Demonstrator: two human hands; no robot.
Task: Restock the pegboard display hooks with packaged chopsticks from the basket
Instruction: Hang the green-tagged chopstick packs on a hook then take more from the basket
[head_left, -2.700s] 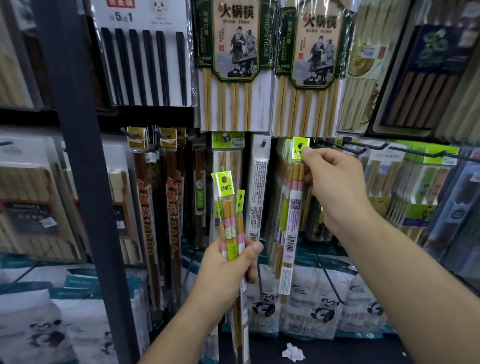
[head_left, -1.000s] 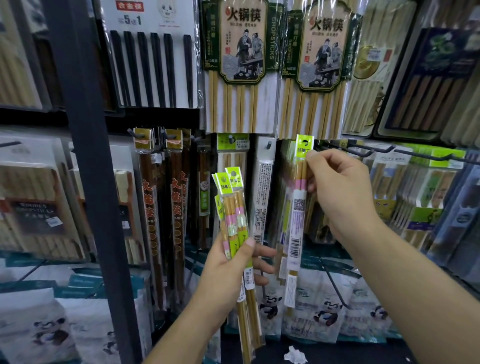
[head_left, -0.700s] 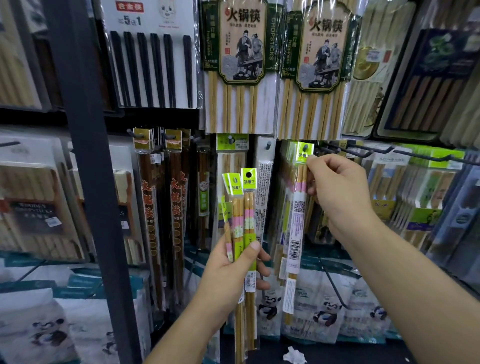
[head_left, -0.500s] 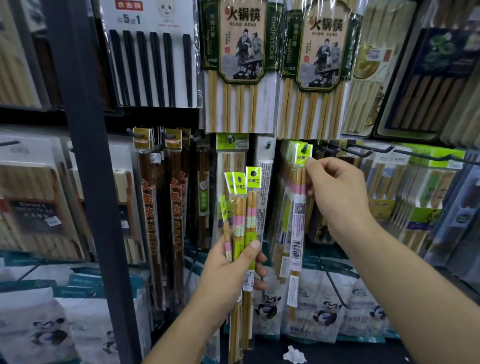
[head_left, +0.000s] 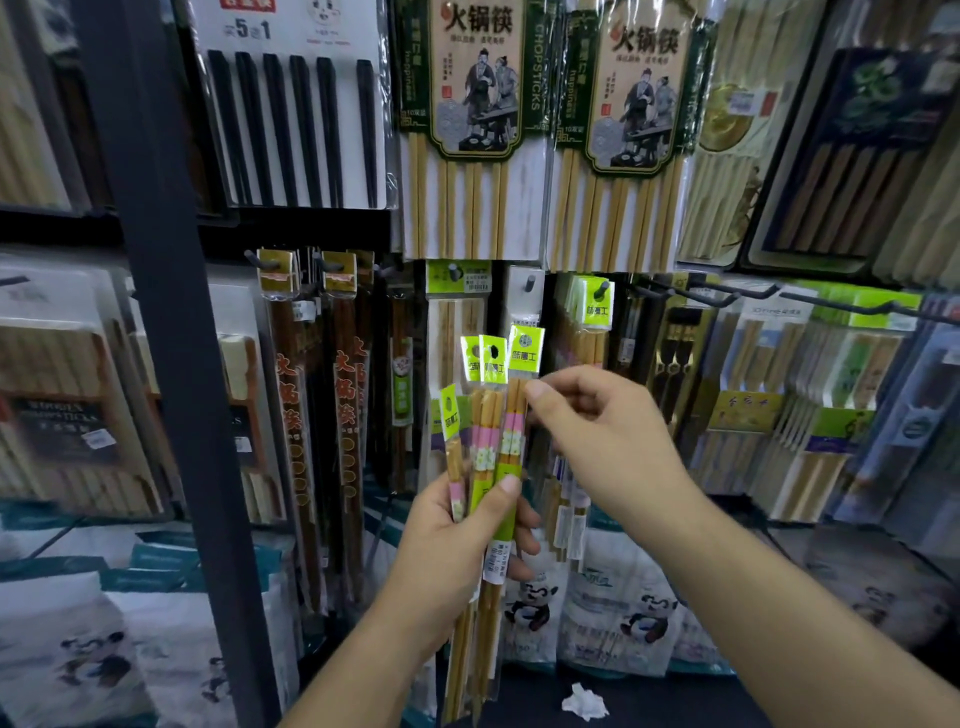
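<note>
- now that the green-headed pack (head_left: 597, 312) hangs on its hook (head_left: 602, 287) just right of centre, where half a second ago the right grip was still threading it on, one more piece of the restock is done.
- the right grip (head_left: 602, 431) has let go and dropped down-left to the bundle of chopstick packs (head_left: 488, 447) at centre frame. its thumb lies on the right edge of the rightmost pack (head_left: 525, 348) with the fingers curled, and i cannot tell whether the pinch has closed.
- the left grip (head_left: 452, 545) holds the bundle, thumb across the front and fingers behind, with the packs upright and slightly fanned. about four green headers show, so several hangings seem to remain.
- my read: the next pack is being picked off for the same hook, and its header hole will need lining up with the hook tip.
- the basket is not in view.
- the pegboard around them is crowded: hotpot chopstick cards (head_left: 478, 104) at top centre, a black set (head_left: 296, 104) at upper left, dark brown pairs (head_left: 291, 415) left of centre.
- a dark shelf post (head_left: 166, 312) runs down the left side, panda-printed bags (head_left: 613, 613) sit low, and a crumpled paper scrap (head_left: 584, 702) lies at the bottom.
</note>
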